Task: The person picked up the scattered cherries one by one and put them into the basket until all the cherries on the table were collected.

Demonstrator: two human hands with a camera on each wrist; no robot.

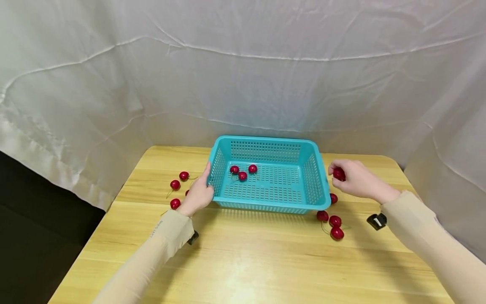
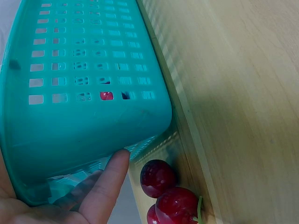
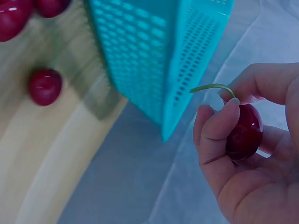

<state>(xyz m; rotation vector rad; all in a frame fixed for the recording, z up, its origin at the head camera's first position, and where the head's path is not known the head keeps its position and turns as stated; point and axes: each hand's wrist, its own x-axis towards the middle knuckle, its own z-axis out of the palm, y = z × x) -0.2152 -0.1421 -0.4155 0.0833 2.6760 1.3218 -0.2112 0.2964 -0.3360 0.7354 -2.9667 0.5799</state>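
Note:
A turquoise plastic basket with slotted walls sits on the wooden table, with three red cherries lying in it towards the left. My left hand grips the basket's left end, thumb at the rim and fingers along the outer wall, as the left wrist view shows. Just beyond the basket's right end, my right hand is raised over the table. It pinches a dark red cherry between thumb and fingers, and the cherry's green stem sticks out past the fingertips.
Several cherries lie on the table by the basket's front right corner. More cherries are scattered left of the basket, one partly hidden by my left hand. A pale curtain hangs behind the table.

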